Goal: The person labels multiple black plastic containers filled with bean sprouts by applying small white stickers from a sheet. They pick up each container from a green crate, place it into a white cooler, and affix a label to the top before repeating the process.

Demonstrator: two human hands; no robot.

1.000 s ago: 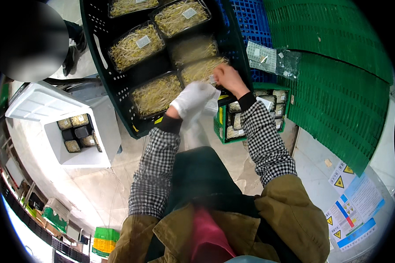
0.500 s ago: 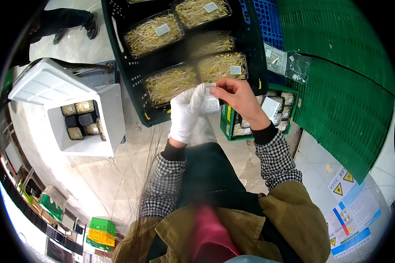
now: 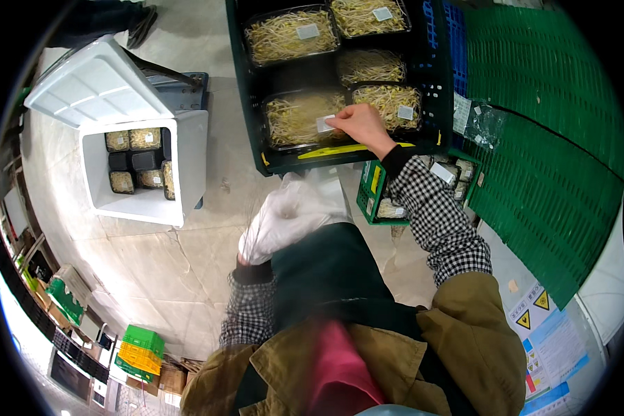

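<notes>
My bare right hand (image 3: 362,126) pinches a small white label (image 3: 323,125) on the clear top of a black tray of bean sprouts (image 3: 286,128) in the front left of a dark crate (image 3: 247,118). More such trays, most with white labels, lie around it in the crate. My gloved left hand (image 3: 274,222), in a white glove, is closed below the crate by my apron, with what looks like a white label sheet (image 3: 331,195) in it, partly blurred.
An open white foam box (image 3: 90,173) with packed trays stands at left. A green crate (image 3: 367,211) of trays sits below right. Green slatted crates (image 3: 534,180) and a plastic bag (image 3: 484,128) lie at right. Another person's dark-clothed leg and shoe (image 3: 140,24) show top left.
My right hand has left the sheet and moved up onto the front left tray with a label. My left hand has dropped toward my body. The view has shifted, with the crate farther right.
</notes>
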